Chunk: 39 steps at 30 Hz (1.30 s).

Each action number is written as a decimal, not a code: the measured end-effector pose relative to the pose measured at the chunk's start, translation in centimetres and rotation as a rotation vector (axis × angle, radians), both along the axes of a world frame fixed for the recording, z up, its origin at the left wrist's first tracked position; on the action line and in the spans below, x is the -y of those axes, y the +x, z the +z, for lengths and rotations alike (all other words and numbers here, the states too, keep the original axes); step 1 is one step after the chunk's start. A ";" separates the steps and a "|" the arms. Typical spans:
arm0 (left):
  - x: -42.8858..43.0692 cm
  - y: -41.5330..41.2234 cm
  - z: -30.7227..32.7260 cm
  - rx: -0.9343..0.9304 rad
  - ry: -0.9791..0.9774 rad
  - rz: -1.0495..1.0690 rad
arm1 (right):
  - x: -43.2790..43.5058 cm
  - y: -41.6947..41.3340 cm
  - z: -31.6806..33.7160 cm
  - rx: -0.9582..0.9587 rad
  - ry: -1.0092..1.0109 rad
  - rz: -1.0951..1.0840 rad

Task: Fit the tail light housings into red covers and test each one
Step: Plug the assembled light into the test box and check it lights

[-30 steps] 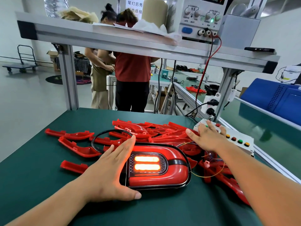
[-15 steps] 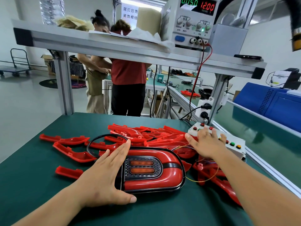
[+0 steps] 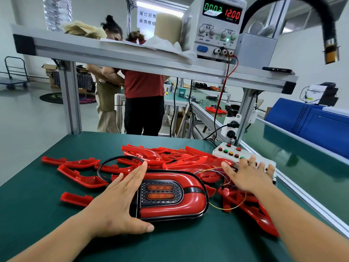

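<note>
Tail light [image 3: 175,201] lies on the green bench mat [image 3: 37,214], long axis left to right, unlit lens window at its left end. Left hand [image 3: 120,201], fingers straight, braces that end. Right hand [image 3: 245,175], fingers spread, rests on the button box [image 3: 243,153], over loose red covers [image 3: 160,156].

The left hand [image 3: 117,207] covers the 9 o'clock end of the tail light [image 3: 170,197]. The right hand [image 3: 247,176] spreads over the button box [image 3: 245,153], so which button its fingers touch cannot be told. Its forearm hides part of the red covers [image 3: 260,218] at 4 o'clock. The top edge cuts off the power supply [image 3: 217,31] at 12 o'clock.
</note>
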<state>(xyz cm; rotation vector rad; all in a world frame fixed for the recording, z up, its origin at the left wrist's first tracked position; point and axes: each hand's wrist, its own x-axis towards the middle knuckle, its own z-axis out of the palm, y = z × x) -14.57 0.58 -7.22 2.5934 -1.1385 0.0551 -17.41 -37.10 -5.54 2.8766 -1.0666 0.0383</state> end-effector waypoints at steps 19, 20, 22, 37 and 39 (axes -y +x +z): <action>-0.1 0.4 -0.7 0.033 -0.063 0.005 | -0.1 -0.4 0.8 0.008 -0.010 0.046; -0.1 0.4 -0.7 0.030 -0.061 0.006 | -0.1 -0.4 0.8 0.012 -0.009 0.046; -0.1 0.4 -0.7 0.022 -0.056 0.008 | -0.1 -0.4 0.9 0.010 -0.004 0.048; 0.0 0.1 -0.4 0.012 -0.007 0.003 | -0.7 -1.3 1.4 0.062 0.075 0.077; 0.0 0.2 -0.5 0.005 -0.011 0.003 | -0.7 -1.2 1.4 0.091 0.099 0.115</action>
